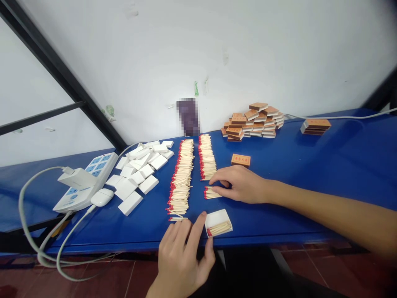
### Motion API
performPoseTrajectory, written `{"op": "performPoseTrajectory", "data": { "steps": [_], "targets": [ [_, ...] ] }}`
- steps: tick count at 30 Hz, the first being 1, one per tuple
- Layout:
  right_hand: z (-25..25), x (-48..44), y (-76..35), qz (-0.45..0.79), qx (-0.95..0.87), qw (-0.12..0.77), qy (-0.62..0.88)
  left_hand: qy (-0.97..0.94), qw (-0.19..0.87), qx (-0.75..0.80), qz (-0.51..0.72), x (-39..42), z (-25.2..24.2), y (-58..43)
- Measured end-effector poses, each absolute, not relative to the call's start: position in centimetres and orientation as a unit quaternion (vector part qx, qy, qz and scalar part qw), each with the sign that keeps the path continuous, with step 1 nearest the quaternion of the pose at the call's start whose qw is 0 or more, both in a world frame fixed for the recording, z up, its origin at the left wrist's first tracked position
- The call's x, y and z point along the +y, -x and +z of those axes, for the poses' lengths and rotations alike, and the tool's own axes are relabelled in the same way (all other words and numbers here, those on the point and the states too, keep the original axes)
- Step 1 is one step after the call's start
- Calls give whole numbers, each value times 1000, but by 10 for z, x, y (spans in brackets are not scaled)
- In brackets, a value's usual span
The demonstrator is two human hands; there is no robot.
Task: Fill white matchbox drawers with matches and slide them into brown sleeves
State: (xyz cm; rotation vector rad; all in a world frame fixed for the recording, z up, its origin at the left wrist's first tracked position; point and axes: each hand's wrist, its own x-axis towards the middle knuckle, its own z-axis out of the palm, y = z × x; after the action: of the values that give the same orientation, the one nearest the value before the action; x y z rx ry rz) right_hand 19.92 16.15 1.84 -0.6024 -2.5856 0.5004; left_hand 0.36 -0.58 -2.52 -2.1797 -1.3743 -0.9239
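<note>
My left hand [182,252] is at the table's front edge, its index finger and thumb at two corners of a white matchbox tray [218,216], steadying it. Red-tipped matches lie in the tray's near half; its far half is bare. My right hand [237,184] rests over a small group of matches [209,193], thumb on them and index finger apart, near the end of the right row of matches [206,157]. A longer, thicker row of matches [181,178] lies to the left. Behind my right hand stands an orange matchbox [241,160].
White trays [139,169] are heaped at the left, beside a power strip [89,182] with a plugged-in charger [77,179], a white mouse-like object [102,197] and cables. Orange matchboxes are piled [254,122] against the wall, and another stack [315,126] stands farther right.
</note>
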Motion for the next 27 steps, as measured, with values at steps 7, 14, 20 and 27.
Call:
{"op": "performPoseTrajectory", "data": {
  "steps": [7, 14, 20, 27],
  "targets": [
    [17, 162, -199, 185, -933, 218, 219, 781, 198, -494, -326, -6, -26, -3],
    [16, 163, -199, 179, -934, 210, 228, 781, 199, -494, -326, -6, -25, -3],
    [15, 164, -199, 177, -933, 216, 225, 783, 197, -494, -324, -5, -25, -3],
    [12, 165, -199, 174, -934, 221, 220, 782, 200, -493, -325, -5, -24, -3]
  ]
}}
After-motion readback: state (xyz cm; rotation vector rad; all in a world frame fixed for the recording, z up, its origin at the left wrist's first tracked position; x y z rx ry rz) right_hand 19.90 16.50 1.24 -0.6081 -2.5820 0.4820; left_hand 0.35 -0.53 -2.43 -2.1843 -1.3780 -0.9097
